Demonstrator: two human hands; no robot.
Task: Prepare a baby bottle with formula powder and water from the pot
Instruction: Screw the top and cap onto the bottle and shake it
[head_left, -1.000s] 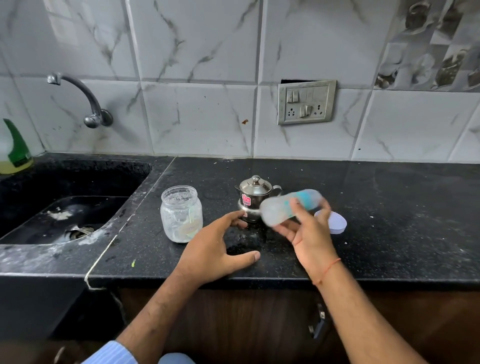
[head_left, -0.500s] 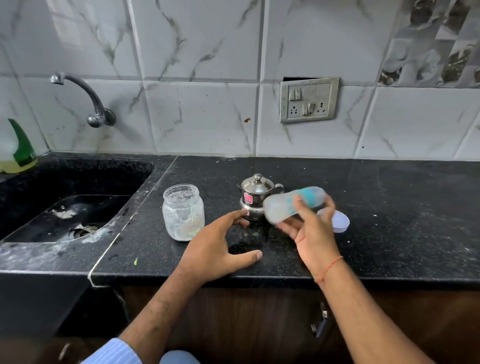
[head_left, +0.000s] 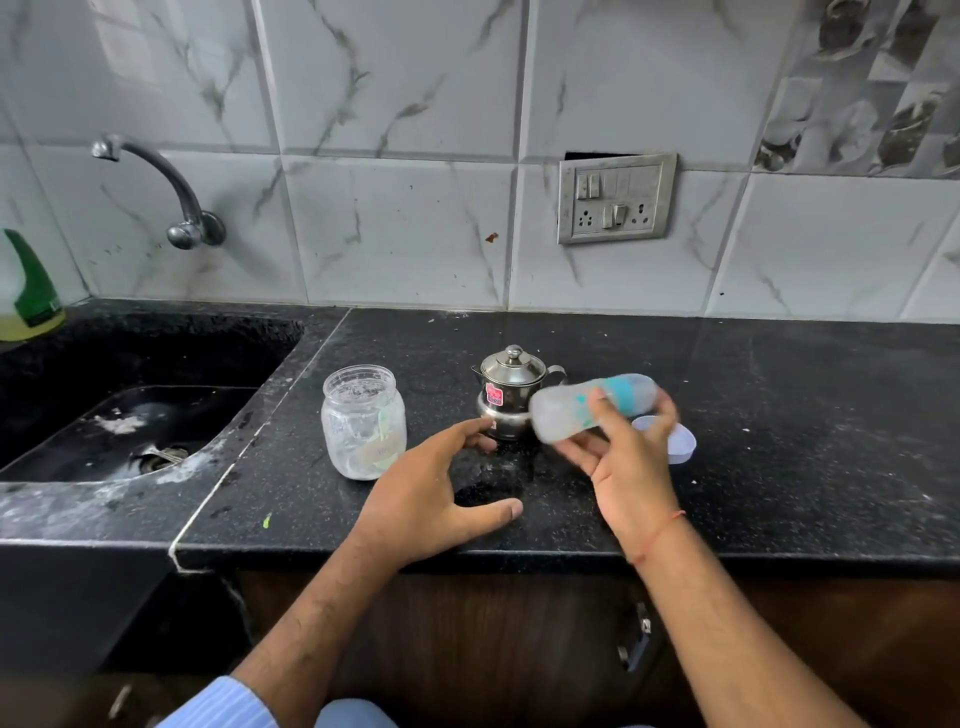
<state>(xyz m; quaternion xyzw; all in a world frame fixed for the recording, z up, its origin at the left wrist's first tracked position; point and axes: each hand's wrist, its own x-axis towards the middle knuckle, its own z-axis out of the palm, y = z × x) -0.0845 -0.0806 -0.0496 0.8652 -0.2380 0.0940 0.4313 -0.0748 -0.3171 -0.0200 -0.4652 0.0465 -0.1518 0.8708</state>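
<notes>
The right hand (head_left: 626, 467) holds the baby bottle (head_left: 592, 408) above the black counter (head_left: 779, 441), fingers and thumb curled round its middle. The bottle lies nearly on its side, its pale base end toward the left & the teal band toward the right; it is motion-blurred, so whether it has a cap or teat can't be told. A thin red thread (head_left: 657, 535) circles the right wrist.

The left hand (head_left: 431, 493) rests on the counter, released — fingers loosely spread, thumb stretched out to the right, gripping nothing. Its fingertips lie just beside the base of the steel pot (head_left: 511, 395); contact can't be told.

The pot stands upright w/ its knobbed lid on, a red sticker on its front, behind & partly hidden by the bottle. Left of it, near but apart, stands a clear glass jar (head_left: 363, 421), lid off, w/ whitish residue inside. A small white cap or scoop (head_left: 672, 441) lies on the counter just behind the right hand, partly hidden by it.

Farther left — a dark sink (head_left: 130, 415) w/ white smears, a wall tap (head_left: 171, 197) above it, and a green-topped bottle of yellow liquid (head_left: 28, 296) at the frame's edge. A switch-and-socket plate (head_left: 615, 200) sits on the marble-look tiles.
</notes>
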